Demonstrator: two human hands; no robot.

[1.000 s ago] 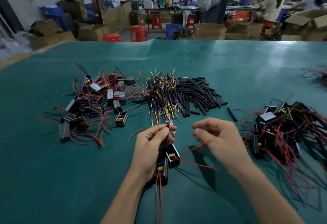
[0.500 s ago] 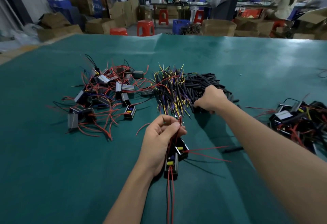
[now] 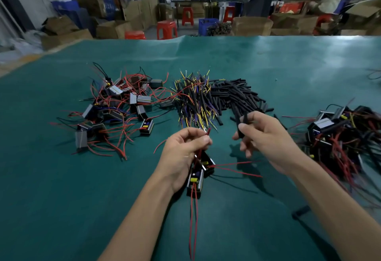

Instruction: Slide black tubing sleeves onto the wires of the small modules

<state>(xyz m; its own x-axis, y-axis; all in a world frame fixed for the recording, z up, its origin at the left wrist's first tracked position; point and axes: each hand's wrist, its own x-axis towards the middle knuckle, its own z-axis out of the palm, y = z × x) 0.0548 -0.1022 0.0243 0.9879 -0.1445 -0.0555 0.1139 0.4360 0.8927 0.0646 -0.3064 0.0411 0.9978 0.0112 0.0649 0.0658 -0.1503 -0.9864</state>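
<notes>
Left hand [image 3: 185,149] pinching red wire ends [image 3: 208,132] upright, modules [image 3: 198,175] hanging beneath over worktop [image 3: 61,198], presenting tips. Right hand [image 3: 266,137] gripping black sleeves [image 3: 241,123] beside them, likely lining up for threading.

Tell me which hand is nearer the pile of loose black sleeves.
Right. The right hand is just in front of the pile of loose black sleeves; the left hand is farther away.

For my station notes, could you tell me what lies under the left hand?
Under the left hand lie two small modules with red wires on the green mat; the hand covers their upper ends.
</notes>
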